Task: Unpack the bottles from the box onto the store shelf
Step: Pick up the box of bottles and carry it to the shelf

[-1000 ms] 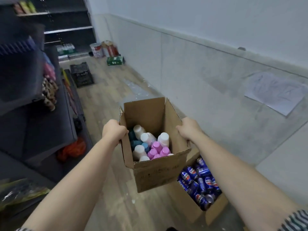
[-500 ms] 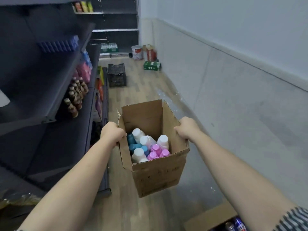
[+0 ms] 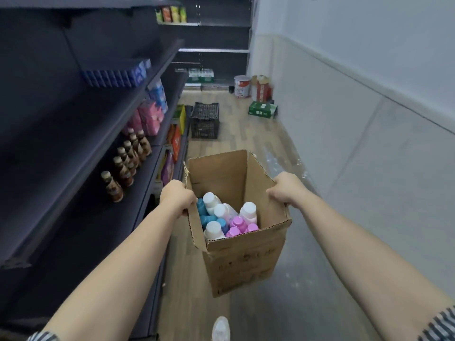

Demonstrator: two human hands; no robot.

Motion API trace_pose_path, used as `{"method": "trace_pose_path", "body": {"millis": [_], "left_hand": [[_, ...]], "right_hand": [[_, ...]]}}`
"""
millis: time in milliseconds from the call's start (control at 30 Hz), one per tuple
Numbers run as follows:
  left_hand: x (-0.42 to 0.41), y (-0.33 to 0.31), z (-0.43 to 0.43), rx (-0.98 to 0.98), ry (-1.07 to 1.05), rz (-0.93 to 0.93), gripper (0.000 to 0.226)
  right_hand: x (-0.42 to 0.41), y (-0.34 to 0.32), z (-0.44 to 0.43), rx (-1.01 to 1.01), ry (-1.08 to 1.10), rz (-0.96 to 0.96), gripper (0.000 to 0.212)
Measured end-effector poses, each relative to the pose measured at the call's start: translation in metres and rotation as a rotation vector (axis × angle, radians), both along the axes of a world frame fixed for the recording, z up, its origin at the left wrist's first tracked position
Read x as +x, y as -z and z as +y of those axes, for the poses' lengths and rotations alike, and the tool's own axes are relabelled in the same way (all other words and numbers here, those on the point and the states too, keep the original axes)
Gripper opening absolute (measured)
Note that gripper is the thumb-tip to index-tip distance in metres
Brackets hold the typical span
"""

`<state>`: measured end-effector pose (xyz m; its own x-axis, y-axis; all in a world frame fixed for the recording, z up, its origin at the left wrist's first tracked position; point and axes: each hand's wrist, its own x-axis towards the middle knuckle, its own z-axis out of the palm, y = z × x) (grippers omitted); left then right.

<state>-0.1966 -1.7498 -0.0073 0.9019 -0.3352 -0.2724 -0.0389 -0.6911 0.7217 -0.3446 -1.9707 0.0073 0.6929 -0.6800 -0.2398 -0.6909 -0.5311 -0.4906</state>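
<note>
An open cardboard box [image 3: 243, 262] hangs in the air in front of me, carried between both hands. My left hand [image 3: 176, 196] grips its left wall at the rim. On the opposite rim my right hand [image 3: 286, 188] grips the right wall. Inside stand several small bottles [image 3: 227, 216] with white, pink and teal caps. The dark store shelf [image 3: 73, 173] runs along my left, its near part bare.
Brown bottles [image 3: 126, 164] and pink packs [image 3: 147, 119] stand further along the shelf. A black crate [image 3: 204, 120], a green carton [image 3: 263, 110] and a white tin [image 3: 242, 86] sit on the wooden floor ahead. A grey wall runs along the right. My shoe [image 3: 220, 328] shows below.
The view has swung left from the wall to the aisle and shelf. The box of cans on the floor has dropped out of sight. Both hands keep the same grip on the box.
</note>
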Motion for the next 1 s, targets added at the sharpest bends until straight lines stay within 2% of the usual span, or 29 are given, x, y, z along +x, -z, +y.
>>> {"method": "trace_pose_path", "body": {"millis": [133,267,467,567,767,1000], "left_hand": [[0.059,-0.003,-0.051,0.005,-0.017,-0.005,0.007],[0.108,-0.006,-0.095,0.040,-0.043,-0.040,0.015],[0.181,0.003,-0.161,0.058,-0.157,-0.030,0.012],[0.210,0.010,-0.189,0.073,-0.238,-0.011,0.015],[0.239,0.022,-0.230,0.041,-0.481,0.047,0.005],[0.250,0.040,-0.233,-0.051,-0.803,0.118,0.007]], "right_hand": [[0.067,-0.006,-0.053,0.002,-0.029,0.001,0.026],[0.121,-0.006,-0.099,-0.015,-0.060,-0.007,0.028],[0.217,0.000,-0.176,-0.051,-0.152,0.008,0.034],[0.266,0.005,-0.211,-0.077,-0.255,0.042,0.032],[0.363,0.015,-0.266,-0.057,-0.501,0.074,0.023],[0.457,0.020,-0.265,-0.162,-0.831,0.119,0.015]]}}
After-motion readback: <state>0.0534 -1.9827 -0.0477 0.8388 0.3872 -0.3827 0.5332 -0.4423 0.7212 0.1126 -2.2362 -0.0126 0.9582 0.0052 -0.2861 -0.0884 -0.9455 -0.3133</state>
